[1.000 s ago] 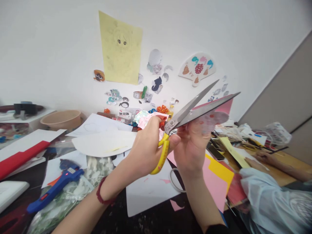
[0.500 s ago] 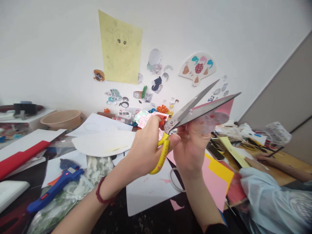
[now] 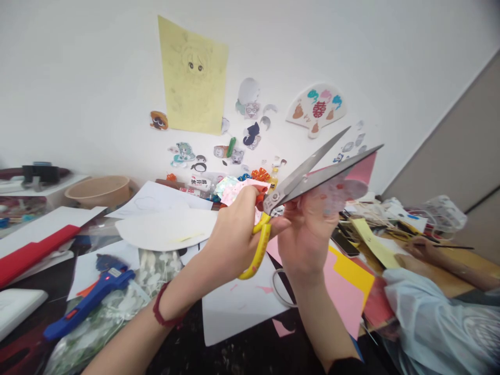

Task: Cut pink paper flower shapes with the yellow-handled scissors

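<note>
My left hand [image 3: 234, 242] is closed round the yellow handles of a pair of scissors [image 3: 276, 198], and its wrist wears a dark red band. The scissor blades stand apart and point up to the right. My right hand [image 3: 307, 245] is raised just beyond them, gripping a piece of pink paper [image 3: 360, 171]. A rounded, pale, see-through piece with reddish spots [image 3: 338, 197] lies against that paper. The lower blade crosses in front of the pink paper and of my right fingers, partly hiding them.
A blue glue gun [image 3: 91, 299] lies at left on a plastic bag. White sheets [image 3: 238, 312], pink paper [image 3: 344, 291] and a metal ring lie below my hands. A beige bowl [image 3: 97, 190] stands behind. At right, a co-worker's hand [image 3: 424, 250] holds a thin dark stick.
The scissor blades are slightly closer together, and the lower tip has risen a little. My hands hardly moved. The co-worker's stick has swung from slanting to nearly level.
</note>
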The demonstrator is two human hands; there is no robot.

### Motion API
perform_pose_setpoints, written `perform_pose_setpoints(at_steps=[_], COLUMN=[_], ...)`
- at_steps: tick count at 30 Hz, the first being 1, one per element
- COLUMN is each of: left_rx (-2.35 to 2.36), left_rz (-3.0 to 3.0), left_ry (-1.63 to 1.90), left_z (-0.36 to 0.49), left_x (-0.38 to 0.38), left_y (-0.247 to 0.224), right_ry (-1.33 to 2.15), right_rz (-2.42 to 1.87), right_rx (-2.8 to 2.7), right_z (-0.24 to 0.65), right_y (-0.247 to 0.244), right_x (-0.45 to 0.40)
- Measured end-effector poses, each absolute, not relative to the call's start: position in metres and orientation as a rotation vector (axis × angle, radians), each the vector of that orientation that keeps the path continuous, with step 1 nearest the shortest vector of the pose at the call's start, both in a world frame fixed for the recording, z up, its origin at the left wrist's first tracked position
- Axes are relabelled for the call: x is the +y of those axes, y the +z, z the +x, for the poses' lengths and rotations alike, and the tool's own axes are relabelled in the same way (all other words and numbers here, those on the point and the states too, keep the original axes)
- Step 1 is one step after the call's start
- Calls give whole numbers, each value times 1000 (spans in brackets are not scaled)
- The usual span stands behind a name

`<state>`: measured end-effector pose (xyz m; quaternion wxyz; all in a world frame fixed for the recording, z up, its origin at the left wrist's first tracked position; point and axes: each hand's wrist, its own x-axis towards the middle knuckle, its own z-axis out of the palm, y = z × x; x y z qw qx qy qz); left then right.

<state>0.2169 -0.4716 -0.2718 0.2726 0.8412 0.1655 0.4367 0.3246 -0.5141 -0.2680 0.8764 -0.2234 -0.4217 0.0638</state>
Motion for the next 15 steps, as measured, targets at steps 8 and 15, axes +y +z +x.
perform_pose_setpoints(at_steps=[8,15], left_rx=[507,587], left_rz=[2324,2407], left_ry=[1146,1146], left_z=[213,210], left_x=[-467,-468], left_y=[-269,-264], right_ry=[137,23], right_rz=[-361,-407], right_rx=[-910,-1007], right_z=[328,335], right_y=[-265,-258], right_x=[-515,-516])
